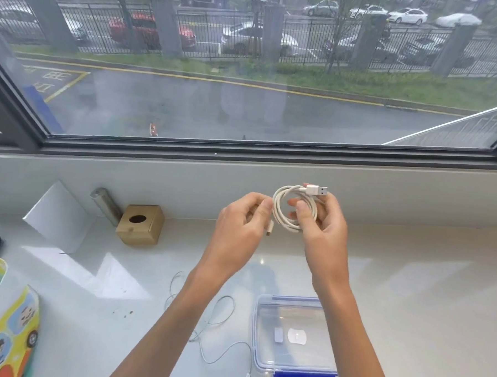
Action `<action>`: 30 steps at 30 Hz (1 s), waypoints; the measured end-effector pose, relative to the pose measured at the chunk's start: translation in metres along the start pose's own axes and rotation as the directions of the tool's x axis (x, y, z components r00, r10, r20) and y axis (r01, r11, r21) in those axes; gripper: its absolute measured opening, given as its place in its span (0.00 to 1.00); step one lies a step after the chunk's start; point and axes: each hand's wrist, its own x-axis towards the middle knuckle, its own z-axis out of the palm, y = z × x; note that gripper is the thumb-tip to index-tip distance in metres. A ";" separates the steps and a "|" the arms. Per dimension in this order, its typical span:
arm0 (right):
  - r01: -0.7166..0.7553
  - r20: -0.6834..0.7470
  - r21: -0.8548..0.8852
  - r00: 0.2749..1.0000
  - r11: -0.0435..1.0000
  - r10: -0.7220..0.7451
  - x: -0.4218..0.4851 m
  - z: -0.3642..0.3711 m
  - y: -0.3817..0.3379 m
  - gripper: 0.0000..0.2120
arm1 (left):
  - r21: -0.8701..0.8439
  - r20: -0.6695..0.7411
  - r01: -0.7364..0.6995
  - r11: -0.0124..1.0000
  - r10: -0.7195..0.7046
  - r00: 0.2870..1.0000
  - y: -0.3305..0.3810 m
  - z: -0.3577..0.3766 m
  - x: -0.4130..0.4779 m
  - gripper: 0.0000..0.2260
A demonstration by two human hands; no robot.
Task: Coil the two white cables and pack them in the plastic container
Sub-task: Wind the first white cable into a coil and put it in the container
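Beside clear blue-clipped plastic container [304, 358] & loose thin white cable [233, 304]: gripping coiled white USB cable [275, 207] w/ R hand [323, 221], pinching coil's side w/ L hand [240, 219].

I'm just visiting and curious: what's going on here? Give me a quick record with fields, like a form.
Setting: white counter below a window
Right hand: grips the coiled cable, raised above the counter
Left hand: pinches the coil's edge
Second cable: loose and uncoiled on the counter, left of the container
Plastic container: clear with blue clips, on the counter, no cable visible inside
Also there: cardboard box at back left
Progress: one cable coiled, none packed
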 end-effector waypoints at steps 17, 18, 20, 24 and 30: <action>-0.537 0.291 0.182 0.830 0.824 0.476 -0.029 -0.061 0.055 0.11 | -0.217 0.185 0.394 0.893 -0.359 0.915 -0.055 0.029 -0.027 0.07; -0.565 0.283 0.173 0.813 0.807 0.508 -0.031 -0.066 0.064 0.11 | -0.199 0.195 0.420 0.885 -0.384 0.902 -0.065 0.036 -0.031 0.07; -0.626 0.253 0.114 0.769 0.771 0.587 -0.036 -0.075 0.088 0.11 | -0.153 0.211 0.481 0.863 -0.447 0.870 -0.091 0.052 -0.040 0.07; -0.771 0.160 0.077 0.635 0.632 0.756 -0.052 -0.087 0.161 0.12 | 0.061 0.192 0.574 0.817 -0.574 0.796 -0.160 0.085 -0.065 0.09; -0.868 -0.022 0.183 0.466 0.461 0.885 -0.069 -0.105 0.262 0.17 | 0.361 0.046 0.716 0.598 -0.778 0.627 -0.251 0.111 -0.101 0.24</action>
